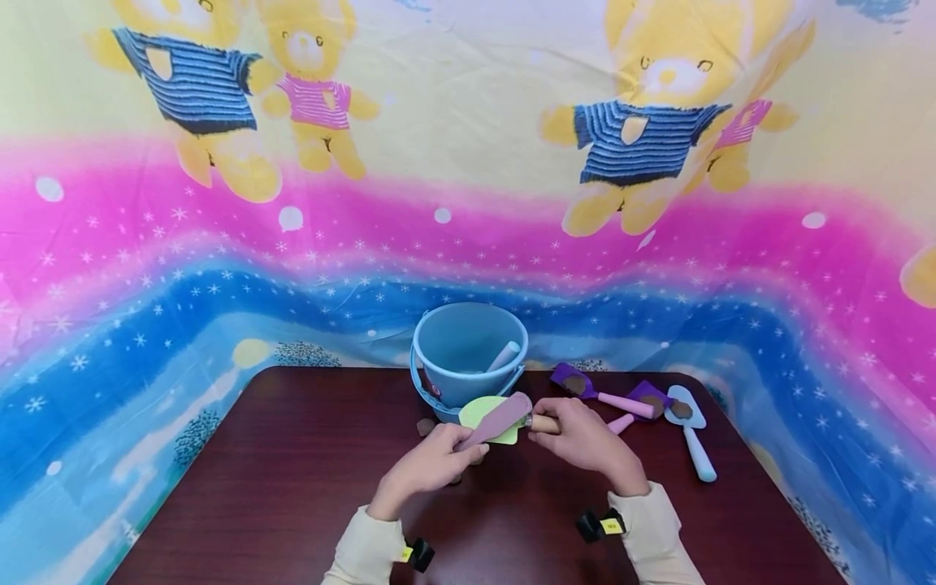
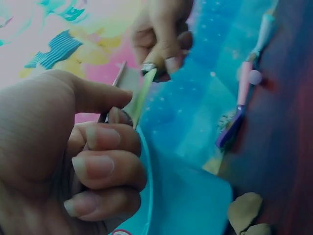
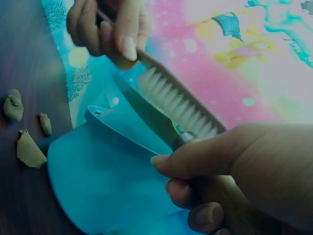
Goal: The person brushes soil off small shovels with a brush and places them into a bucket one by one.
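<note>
A flat pink, white-bristled brush [image 1: 500, 418] faced a wooden-handled green trowel [image 1: 474, 409].
The left hand [image 1: 433, 461] pinched the brush, the right hand [image 1: 582, 435] gripped the trowel, seemingly keeping both aligned; beyond the hands stood a round blue plastic bucket [image 1: 457, 391].

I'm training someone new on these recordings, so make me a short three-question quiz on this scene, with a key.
1. Which hand grips the pink brush?

2. True or false: the blue bucket stands upright on the table.

3. Pick one: what colour is the blade of the wooden-handled tool in the right hand?
A. Purple
B. Green
C. Light blue

Key:
1. The left hand.
2. True.
3. B.
</note>
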Demonstrator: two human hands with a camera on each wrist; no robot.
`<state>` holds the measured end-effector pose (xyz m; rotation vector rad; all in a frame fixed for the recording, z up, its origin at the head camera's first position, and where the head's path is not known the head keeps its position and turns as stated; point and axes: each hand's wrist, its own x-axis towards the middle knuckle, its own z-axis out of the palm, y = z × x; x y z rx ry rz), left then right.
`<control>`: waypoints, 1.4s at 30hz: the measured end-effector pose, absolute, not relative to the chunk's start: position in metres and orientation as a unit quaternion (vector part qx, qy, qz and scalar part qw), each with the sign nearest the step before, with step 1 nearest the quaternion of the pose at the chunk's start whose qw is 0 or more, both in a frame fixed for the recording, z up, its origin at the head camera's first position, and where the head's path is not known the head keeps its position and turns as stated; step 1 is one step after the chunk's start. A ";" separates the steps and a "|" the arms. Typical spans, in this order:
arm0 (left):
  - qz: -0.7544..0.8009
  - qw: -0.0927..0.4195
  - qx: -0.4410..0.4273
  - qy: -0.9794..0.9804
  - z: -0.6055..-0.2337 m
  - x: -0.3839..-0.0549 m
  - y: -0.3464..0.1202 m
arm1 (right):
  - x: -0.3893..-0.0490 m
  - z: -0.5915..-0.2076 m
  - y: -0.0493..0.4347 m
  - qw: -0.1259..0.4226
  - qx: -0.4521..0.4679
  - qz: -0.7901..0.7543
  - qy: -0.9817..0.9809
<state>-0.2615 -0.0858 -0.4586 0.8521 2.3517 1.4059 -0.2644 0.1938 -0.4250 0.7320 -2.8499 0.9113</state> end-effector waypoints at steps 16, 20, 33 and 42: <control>0.449 0.090 0.282 0.843 -0.468 -0.270 -0.090 | -0.266 -0.423 0.210 0.021 0.220 0.322 -0.921; 0.429 0.070 0.283 0.855 -0.470 -0.275 -0.097 | -0.266 -0.421 0.217 0.025 0.219 0.330 -0.918; 0.459 0.091 0.243 0.850 -0.459 -0.278 -0.127 | -0.266 -0.409 0.237 0.026 0.235 0.372 -0.898; 0.440 0.106 0.245 0.857 -0.456 -0.278 -0.135 | -0.280 -0.395 0.232 0.095 0.214 0.387 -0.892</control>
